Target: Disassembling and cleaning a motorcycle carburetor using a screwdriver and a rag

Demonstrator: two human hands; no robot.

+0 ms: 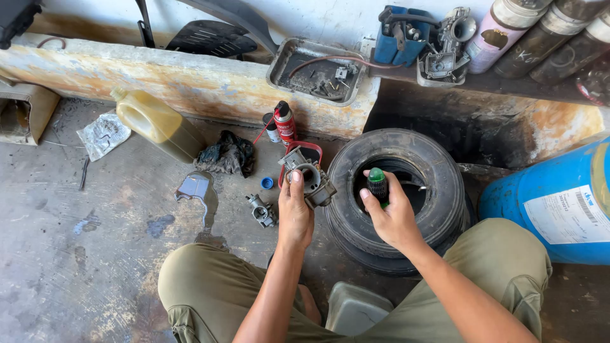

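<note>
Landmark: the stacked black tyres (438, 190) on the concrete floor, in front of the seated person's knees.
Far left of the tyres: a crumpled grey bag (103, 134) and a yellowish oil jug (159, 124) lying on its side against the stained ledge.
Nearer left of the tyres: a dark rag (227, 154), a small metal part (261, 211) on the floor, a blue cap (267, 183), and a red spray can (285, 122) standing upright.
Left hand (295, 213): closed around a grey metal carburetor (308, 181), held up just beside the tyres' left edge, thumb on its body.
Right hand (393, 216): fingers wrapped around a small dark bottle with a green cap (377, 184), held upright over the tyres' centre hole; what fills the bottle cannot be made out.
Above the tyres: a grimy metal tray (286, 67) on the ledge.
Right of the tyres: a blue drum (546, 203) lying on its side, close by.
</note>
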